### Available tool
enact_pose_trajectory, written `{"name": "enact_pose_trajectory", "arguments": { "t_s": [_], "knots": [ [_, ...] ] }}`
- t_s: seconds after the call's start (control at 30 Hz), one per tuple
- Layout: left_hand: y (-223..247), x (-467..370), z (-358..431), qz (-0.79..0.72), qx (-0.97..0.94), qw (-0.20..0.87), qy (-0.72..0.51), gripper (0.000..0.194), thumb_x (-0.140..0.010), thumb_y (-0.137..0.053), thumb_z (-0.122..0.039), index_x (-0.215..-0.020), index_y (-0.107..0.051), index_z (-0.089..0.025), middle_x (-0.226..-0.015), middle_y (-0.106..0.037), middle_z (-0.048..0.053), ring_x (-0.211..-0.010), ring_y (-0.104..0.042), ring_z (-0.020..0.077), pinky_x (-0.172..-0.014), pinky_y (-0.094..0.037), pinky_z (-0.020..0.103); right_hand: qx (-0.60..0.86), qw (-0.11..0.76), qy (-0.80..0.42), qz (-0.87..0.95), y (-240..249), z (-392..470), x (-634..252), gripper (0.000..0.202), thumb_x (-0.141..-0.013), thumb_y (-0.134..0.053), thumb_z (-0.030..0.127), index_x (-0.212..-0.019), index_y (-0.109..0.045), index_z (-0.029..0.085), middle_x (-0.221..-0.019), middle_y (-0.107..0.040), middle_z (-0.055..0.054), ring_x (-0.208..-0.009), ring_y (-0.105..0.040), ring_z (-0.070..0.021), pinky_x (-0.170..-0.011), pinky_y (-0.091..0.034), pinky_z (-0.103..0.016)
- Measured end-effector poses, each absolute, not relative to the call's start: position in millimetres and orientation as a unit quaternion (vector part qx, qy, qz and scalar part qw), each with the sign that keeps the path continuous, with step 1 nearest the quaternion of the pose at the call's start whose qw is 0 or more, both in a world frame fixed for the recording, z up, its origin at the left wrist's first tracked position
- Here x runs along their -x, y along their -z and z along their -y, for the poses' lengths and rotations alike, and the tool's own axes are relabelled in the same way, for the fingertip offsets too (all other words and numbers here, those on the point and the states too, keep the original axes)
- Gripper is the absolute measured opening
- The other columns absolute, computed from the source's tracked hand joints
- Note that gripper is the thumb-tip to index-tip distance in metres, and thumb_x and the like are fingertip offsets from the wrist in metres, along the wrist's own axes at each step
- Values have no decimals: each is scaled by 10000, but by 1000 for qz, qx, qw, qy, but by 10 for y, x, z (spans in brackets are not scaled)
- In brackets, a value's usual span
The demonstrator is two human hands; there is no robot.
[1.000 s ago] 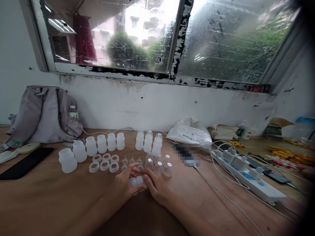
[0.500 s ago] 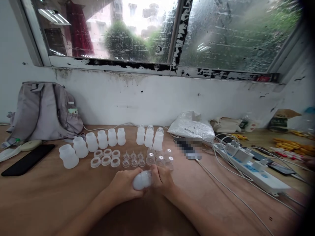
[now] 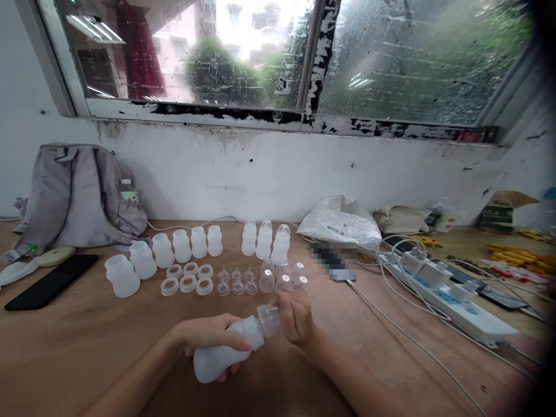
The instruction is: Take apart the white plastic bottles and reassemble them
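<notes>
My left hand [image 3: 217, 339] is wrapped round a frosted white bottle [image 3: 212, 365], which lies tilted with its neck up to the right. My right hand [image 3: 295, 315] grips a clear cap [image 3: 268, 319] at the bottle's neck; whether the two touch is hard to tell. Beyond my hands are white rings [image 3: 187, 282], clear nipples [image 3: 237, 286] and clear caps [image 3: 285, 284], set in rows. Several open white bottles [image 3: 163, 251] curve along the left. Three capped bottles [image 3: 264, 242] stand behind the clear caps.
A grey backpack [image 3: 78, 197] and a black phone [image 3: 52, 282] lie at the left. At the back is a plastic bag [image 3: 341, 223]. On the right, a power strip [image 3: 469, 315] carries chargers, and white cables [image 3: 403, 341] run across the table.
The bottle has swung from nearly end-on to lengthwise, its base now lower left. My left hand has moved down with it; the clear cap now shows between my hands.
</notes>
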State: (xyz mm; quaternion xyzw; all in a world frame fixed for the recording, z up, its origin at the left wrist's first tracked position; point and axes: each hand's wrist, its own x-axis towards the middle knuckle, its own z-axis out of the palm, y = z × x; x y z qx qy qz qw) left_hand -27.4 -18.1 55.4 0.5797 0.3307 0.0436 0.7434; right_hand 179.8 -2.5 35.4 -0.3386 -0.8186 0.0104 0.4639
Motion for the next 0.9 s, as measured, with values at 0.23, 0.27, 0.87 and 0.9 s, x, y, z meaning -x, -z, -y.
{"name": "enact_pose_trajectory", "arguments": {
  "t_s": [0.23,0.27,0.87,0.9],
  "knots": [
    [-429,433,81,-291,-560,770,-94,434,-675,-585,-519,-940,-490,-189,-601,-563,-28,-461,-529,102,-452,-435,227,486,465,-6,740,-421,-149,-1873,165,-808,-418,327,-780,-487,180,-504,-420,54,-424,-383,-91,-455,-307,-207],
    [-415,430,70,-282,-559,774,-96,449,-669,-583,-533,-939,-491,-186,-609,-564,-23,-458,-523,99,-449,-435,227,499,447,9,742,-408,-164,-1864,172,-794,-444,345,-758,-486,182,-494,-414,58,-415,-374,-88,-453,-301,-205],
    [-471,309,141,-298,-535,756,-232,411,-706,-570,-430,-1007,-449,-178,-745,-581,28,-546,-552,120,-494,-425,232,520,439,-42,732,-389,-115,-1838,372,-878,-261,411,-702,-501,188,-540,-517,-4,-494,-486,-137,-498,-308,-245],
    [-467,270,159,-309,-528,747,-262,409,-723,-536,-449,-1014,-437,-180,-730,-571,23,-546,-548,125,-496,-426,244,493,457,-71,737,-394,-89,-1830,373,-881,-250,405,-726,-509,186,-552,-519,-6,-496,-480,-135,-502,-316,-246]
  ]
}}
